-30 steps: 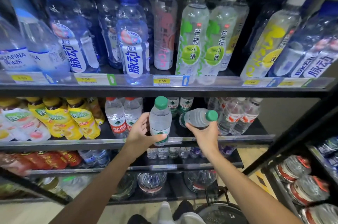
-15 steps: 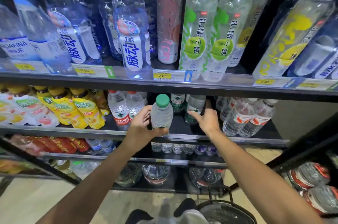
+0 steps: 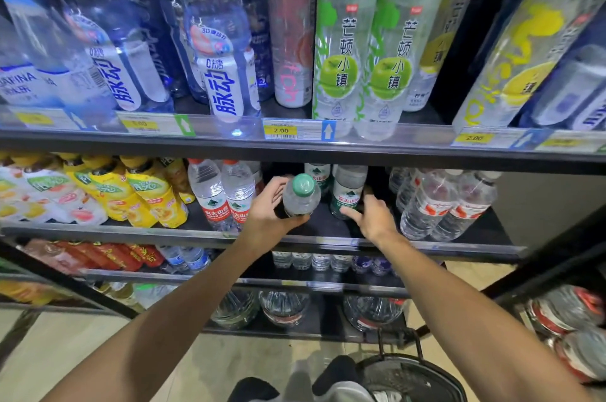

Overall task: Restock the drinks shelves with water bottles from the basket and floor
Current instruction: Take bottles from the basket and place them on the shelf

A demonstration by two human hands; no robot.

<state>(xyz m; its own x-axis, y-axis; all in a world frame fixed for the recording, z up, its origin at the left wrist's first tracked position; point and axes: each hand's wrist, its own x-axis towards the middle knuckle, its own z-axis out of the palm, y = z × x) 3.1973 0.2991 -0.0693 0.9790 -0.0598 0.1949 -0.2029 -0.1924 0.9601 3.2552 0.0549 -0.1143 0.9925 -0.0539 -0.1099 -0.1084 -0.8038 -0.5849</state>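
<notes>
Black basket (image 3: 423, 378) on floor at bottom edge. Left hand (image 3: 269, 218) grips green-capped water bottle (image 3: 301, 196) upright over middle shelf (image 3: 131, 231). Right hand (image 3: 373, 218) fingers apart, relaxed, index touching green-labelled water bottle (image 3: 347, 191) standing deeper on same shelf. Red-labelled bottles (image 3: 223, 195) just left.

Clear green-capped water bottle (image 3: 301, 196) stands upright on the middle shelf (image 3: 328, 234); green-labelled bottle (image 3: 347, 193) just beside.
</notes>
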